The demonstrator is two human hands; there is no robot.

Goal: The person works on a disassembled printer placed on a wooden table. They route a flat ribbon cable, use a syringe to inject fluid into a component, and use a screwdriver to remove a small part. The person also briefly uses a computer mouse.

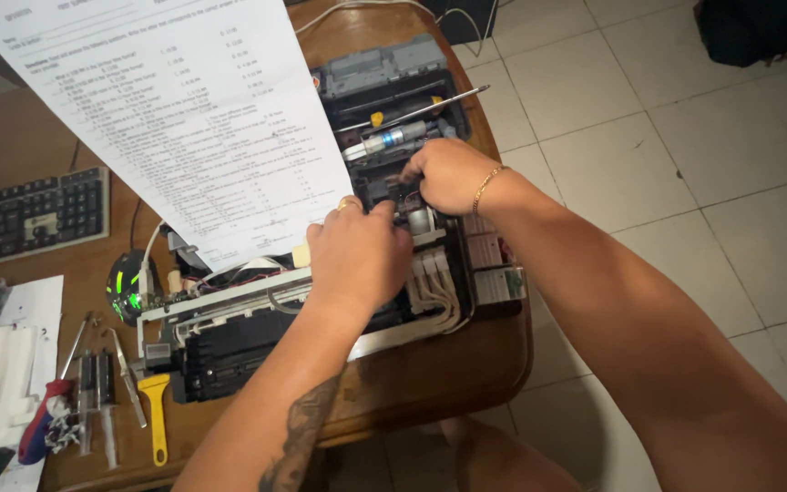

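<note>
- Two bare hands work inside an opened printer on a wooden table, seen from above.
- The left hand lies palm down over the middle of the printer, fingers curled onto the inner parts; a ring shows on one finger. Whether those fingers pinch anything cannot be told, since the hand's back hides them.
- The right hand, a gold bracelet at the wrist, reaches in from the right, fingertips bent down and pressed together on a small dark part of the carriage, apparently gripping it.
- The two hands sit just beside each other, nearly touching.
- A printed sheet stands up out of the printer's rear, left of the hands.
- A syringe and a screwdriver rest on the printer just beyond the right hand.
- A yellow-handled brush and small tools lie at the table's near left; a keyboard sits farther left.
</note>
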